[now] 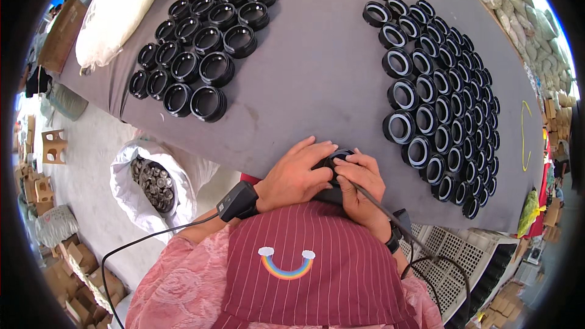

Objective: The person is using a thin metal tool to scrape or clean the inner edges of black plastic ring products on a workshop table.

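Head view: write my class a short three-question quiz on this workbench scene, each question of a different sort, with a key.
1. True or false: both hands hold one black ring at the table's near edge.
2. Which group shows pale inner bands? A) left rings B) right rings
3. Fill in: the open white sack on the floor lies to the person's ____.

Key: 1 true; 2 B; 3 left
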`<state>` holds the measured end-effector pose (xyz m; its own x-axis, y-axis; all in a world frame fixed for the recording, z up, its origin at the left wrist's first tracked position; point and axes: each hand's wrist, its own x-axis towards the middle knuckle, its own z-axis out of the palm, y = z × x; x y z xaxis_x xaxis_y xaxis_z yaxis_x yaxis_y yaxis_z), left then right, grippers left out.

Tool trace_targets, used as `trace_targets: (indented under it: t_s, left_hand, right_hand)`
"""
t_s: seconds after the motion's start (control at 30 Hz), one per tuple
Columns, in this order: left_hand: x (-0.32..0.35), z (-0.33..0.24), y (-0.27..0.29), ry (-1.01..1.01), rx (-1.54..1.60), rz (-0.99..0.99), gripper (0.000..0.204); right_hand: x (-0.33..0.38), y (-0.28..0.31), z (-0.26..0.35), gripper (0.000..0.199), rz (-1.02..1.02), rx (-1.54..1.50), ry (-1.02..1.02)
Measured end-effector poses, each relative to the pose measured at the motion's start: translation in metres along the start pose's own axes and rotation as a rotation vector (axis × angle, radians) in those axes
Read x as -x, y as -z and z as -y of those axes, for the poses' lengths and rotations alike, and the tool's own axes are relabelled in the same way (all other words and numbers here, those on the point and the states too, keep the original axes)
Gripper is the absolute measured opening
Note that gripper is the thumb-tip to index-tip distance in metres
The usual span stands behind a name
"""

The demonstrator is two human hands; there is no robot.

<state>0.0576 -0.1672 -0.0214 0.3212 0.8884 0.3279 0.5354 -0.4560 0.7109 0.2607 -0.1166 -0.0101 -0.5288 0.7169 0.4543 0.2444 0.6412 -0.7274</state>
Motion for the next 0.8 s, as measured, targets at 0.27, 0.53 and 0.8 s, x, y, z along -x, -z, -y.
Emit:
trace_targets:
  t_s: [0.27, 0.53, 0.8]
  left_hand:
    - [-0.004, -0.008, 0.006, -0.019, -0.061, -0.010, 0.022]
    - [-0.006, -0.015, 0.008, -0.019, -0.079, -0.035, 0.029]
    - [-0.065, 0.005, 0.054, 0.537, 0.252, 0.122, 0.042]
  right_hand:
    - [-0.003, 0.005, -0.004, 0.004, 0.014, -0.174, -0.120]
    - [0.027, 0.024, -0.005, 0.013, -0.385, -0.271, -0.186]
    - [0.066, 0.044, -0.013, 0.014, -0.513, -0.328, -0.335]
